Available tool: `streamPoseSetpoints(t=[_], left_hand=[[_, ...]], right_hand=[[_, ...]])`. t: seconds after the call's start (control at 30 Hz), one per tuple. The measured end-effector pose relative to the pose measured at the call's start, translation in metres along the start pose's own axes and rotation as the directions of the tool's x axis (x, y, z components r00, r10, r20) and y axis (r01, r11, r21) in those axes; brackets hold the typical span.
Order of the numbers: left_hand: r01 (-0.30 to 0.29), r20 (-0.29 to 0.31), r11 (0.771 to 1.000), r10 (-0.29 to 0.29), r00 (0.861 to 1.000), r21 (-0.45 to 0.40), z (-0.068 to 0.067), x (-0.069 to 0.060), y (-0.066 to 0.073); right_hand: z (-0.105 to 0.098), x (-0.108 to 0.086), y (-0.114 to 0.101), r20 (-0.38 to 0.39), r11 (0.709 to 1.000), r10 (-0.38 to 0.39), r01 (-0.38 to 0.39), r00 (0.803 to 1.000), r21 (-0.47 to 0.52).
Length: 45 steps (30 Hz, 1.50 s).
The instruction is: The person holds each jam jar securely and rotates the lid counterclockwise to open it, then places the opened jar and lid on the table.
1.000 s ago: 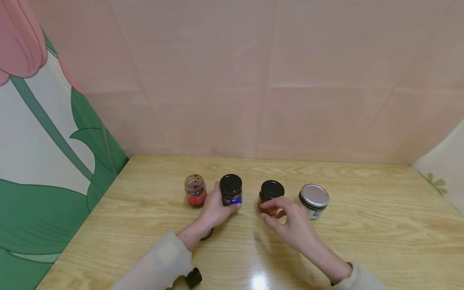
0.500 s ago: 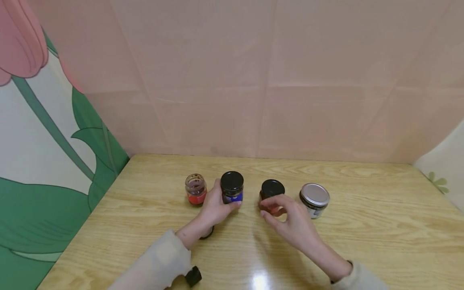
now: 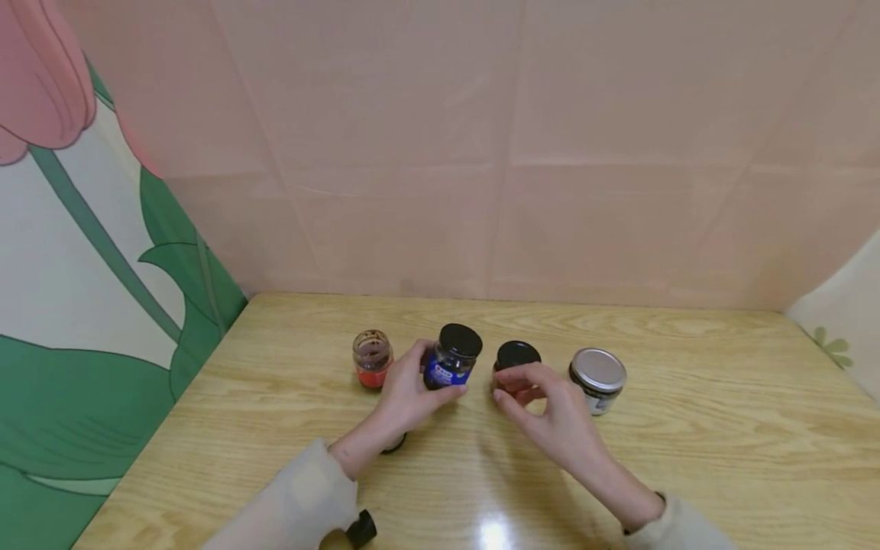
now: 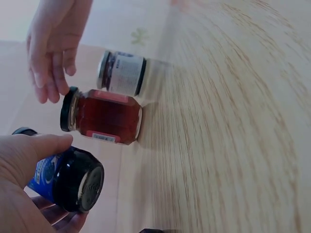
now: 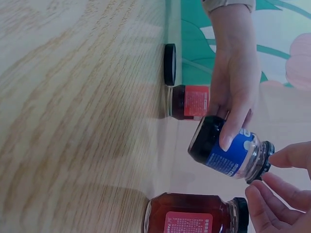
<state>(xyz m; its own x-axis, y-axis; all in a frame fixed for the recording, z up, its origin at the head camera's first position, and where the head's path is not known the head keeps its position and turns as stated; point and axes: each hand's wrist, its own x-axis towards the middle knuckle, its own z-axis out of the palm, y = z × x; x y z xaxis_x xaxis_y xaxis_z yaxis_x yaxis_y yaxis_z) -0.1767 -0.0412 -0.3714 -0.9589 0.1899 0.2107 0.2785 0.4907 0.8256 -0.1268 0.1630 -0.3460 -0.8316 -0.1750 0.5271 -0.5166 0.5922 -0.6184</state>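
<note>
One blue-labelled jar [image 3: 448, 370], black-lidded and dark inside toward its base, tilts above the counter [image 3: 729, 428], the left grip [image 3: 407, 388] curled round it. The right grip [image 3: 557, 416], loosely bent with thumb and fingers apart, hovers near a lidded red-filled jar [image 4: 109, 117]. An uncapped red-labelled jar [image 3: 373, 360] with dark contents stands leftmost; a silver-lidded jar [image 3: 599, 376], rightmost.
</note>
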Motion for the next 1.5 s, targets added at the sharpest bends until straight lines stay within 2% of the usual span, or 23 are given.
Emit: streamPoseSetpoints(t=[0.13, 0.27, 0.37, 0.5, 0.63, 0.77, 0.87, 1.17, 1.5], left_hand=[[-0.014, -0.001, 1.0, 0.014, 1.0, 0.005, -0.001, -0.002, 0.001], [-0.001, -0.007, 1.0, 0.001, 1.0, 0.02, -0.004, -0.003, 0.004], [0.004, -0.014, 0.999, -0.004, 1.0, 0.042, -0.007, -0.005, 0.007], [-0.023, -0.026, 0.998, 0.025, 0.999, 0.064, -0.01, -0.008, 0.009], [-0.05, -0.029, 0.997, 0.052, 0.998, 0.06, -0.012, -0.01, 0.009], [-0.072, -0.019, 0.996, 0.073, 0.997, 0.05, -0.013, -0.011, 0.011], [-0.097, -0.012, 0.995, 0.097, 0.995, 0.032, -0.015, -0.011, 0.012], [-0.161, -0.006, 0.987, 0.161, 0.987, 0.017, -0.019, -0.013, 0.016], [-0.178, 0.003, 0.984, 0.178, 0.984, -0.011, -0.019, -0.015, 0.019]], right_hand=[[0.0, 0.001, 0.002, -0.022, 1.0, -0.018, 0.018, 1.0, -0.001], [0.0, 0.003, 0.002, -0.048, 1.0, -0.014, 0.015, 0.999, 0.014], [0.0, 0.004, 0.001, -0.058, 0.999, 0.027, -0.025, 0.998, 0.026], [0.0, 0.006, -0.003, -0.053, 0.991, 0.126, -0.123, 0.991, 0.048], [0.001, 0.012, -0.008, -0.019, 0.965, 0.248, -0.246, 0.968, 0.092], [0.003, 0.02, -0.013, 0.033, 0.923, 0.361, -0.362, 0.932, 0.127], [0.005, 0.025, -0.015, 0.068, 0.897, 0.412, -0.418, 0.909, 0.142], [0.01, 0.031, -0.017, 0.082, 0.865, 0.477, -0.484, 0.875, 0.131], [0.009, 0.031, -0.02, 0.071, 0.845, 0.512, -0.516, 0.856, 0.14]])
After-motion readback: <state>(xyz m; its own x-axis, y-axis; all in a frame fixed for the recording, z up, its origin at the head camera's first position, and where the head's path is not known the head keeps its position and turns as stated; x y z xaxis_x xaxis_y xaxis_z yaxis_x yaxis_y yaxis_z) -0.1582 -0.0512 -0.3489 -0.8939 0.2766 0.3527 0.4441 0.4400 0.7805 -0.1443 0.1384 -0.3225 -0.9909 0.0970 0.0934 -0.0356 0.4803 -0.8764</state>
